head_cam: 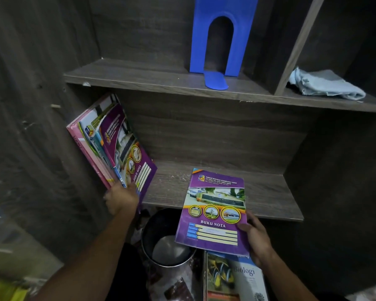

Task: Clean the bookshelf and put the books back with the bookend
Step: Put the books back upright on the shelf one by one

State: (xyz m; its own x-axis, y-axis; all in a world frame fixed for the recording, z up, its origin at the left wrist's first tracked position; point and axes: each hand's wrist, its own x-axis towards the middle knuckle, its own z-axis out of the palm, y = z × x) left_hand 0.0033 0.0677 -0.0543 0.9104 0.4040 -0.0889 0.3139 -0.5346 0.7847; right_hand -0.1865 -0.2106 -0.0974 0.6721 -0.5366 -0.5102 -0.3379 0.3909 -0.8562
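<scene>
At the left end of the lower dark wood shelf board (258, 192), the left hand (121, 199) grips the bottom edge of a stack of thin pink and purple books (111, 144), which tilts leftward. Bare board lies open to its right. The right hand (256, 237) pinches a purple "Buku Nota" notebook (215, 211) over that board's front edge. The blue arched bookend (221, 38) stands upright on the upper shelf (139, 74).

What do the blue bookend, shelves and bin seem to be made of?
Bookend: thin matte blue sheet, painted metal or plastic; its flat tongue bent out. Shelves: probably laminated board, grey-brown grain, chipped front edge. Bin: likely metal, shiny reflective inside.
</scene>
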